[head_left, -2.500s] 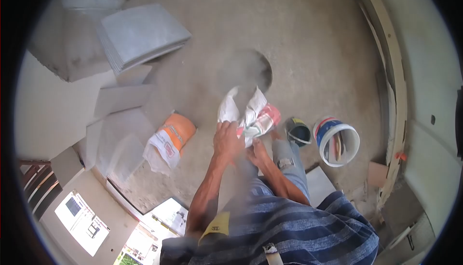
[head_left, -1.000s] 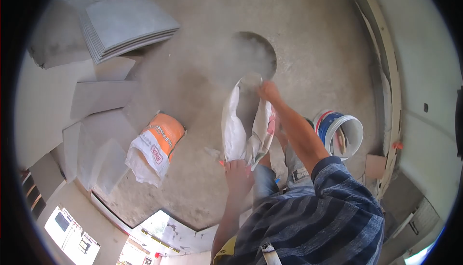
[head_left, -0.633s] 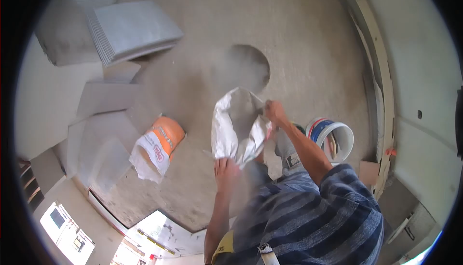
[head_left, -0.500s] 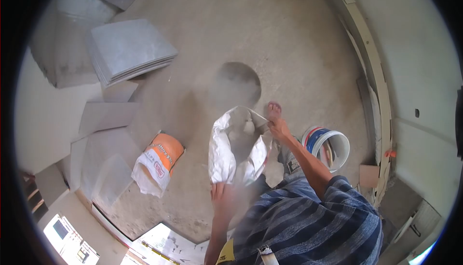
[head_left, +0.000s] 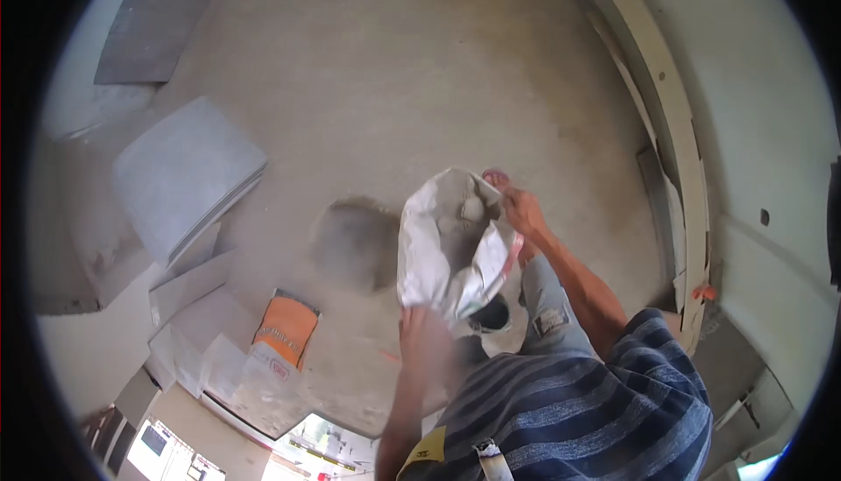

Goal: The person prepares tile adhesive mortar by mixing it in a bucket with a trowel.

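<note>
A white sack hangs open-mouthed in front of me, with grey powder and a pale lump inside. My right hand is closed on its far right rim. At its near left end my left hand grips the sack; motion smears part of that hand. To the left of the sack, a round dark grey patch marks the floor, blurred by dust. One bare foot shows just beyond my right hand.
An orange and white bag lies at the lower left. Stacked grey tiles and another tile stand along the left. A dark-mouthed container is below the sack, by my legs. Long boards line the right wall.
My view has turned, and the sack now sits right of the dark patch instead of below it. Both hands keep hold of the sack. The white bucket at right has left view.
</note>
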The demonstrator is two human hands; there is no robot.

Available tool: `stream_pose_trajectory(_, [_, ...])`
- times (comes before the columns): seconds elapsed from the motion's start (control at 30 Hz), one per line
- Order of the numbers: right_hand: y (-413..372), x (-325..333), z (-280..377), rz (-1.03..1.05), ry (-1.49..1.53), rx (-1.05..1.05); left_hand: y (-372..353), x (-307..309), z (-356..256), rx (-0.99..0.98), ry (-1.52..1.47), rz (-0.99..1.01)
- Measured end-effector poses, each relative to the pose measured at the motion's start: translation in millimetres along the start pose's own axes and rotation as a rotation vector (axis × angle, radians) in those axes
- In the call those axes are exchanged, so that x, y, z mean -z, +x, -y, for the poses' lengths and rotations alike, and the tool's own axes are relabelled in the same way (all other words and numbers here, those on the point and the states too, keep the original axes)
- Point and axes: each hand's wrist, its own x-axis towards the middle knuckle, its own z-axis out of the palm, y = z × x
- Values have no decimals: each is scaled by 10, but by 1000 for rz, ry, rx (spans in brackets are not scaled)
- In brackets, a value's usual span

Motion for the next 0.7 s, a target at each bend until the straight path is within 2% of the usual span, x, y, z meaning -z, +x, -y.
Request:
stream_pose_trajectory(0.07, [664,133,-588,82,-89,-118,829,-298,63,-139,-43,-32])
stream_pose_trajectory(0.13, [1224,446,-847,65,-130,-168,1521,-608,107,-155,-48,31])
stream_pose_trajectory(0.17, [1464,614,-908,11,-125,-176,1907,-734,91,-141,-48,85])
stream_pose_trajectory(0.3, [2256,1080,-1242,-165,-151,-181,3222,-1148,-25,-313,30,-30])
stream_pose_trajectory(0.4, [2771,1327,-1374,-282,-115,-198,4009,-1397,-3,-393,206,-99])
stream_pose_trajectory(0.57, [3106,1179,-1804,-386,-191,-174,4656,-1610,345,-493,486,-85])
stream_pose_trajectory(0.7, [3113,999,-2169,-394,-96,-233,4806,-1755,558,-480,669,44])
